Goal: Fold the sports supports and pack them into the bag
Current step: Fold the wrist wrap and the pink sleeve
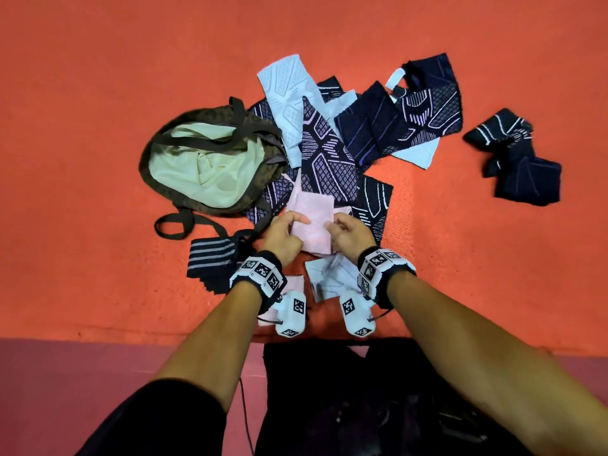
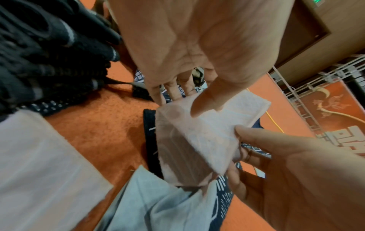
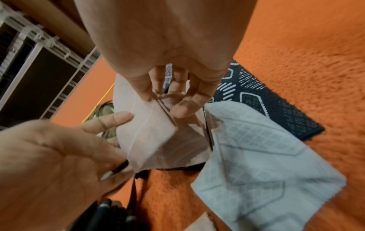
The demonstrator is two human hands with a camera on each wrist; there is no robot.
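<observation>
Orange carpet [image 1: 98, 93] carries everything. Open brown bag [image 1: 197, 159] left of centre, straps loose on carpet. Pile of dark and pale supports [image 1: 329, 153] just right of it, touching. Striped dark support [image 1: 210, 261] near-left. Two dark supports [image 1: 516, 156] apart, far right.

An orange carpeted floor [image 1: 98, 93] is being seen beneath everything; a white metal railing [image 2: 308, 100] and brown wooden panel [image 2: 326, 46] are being shown beyond.
</observation>
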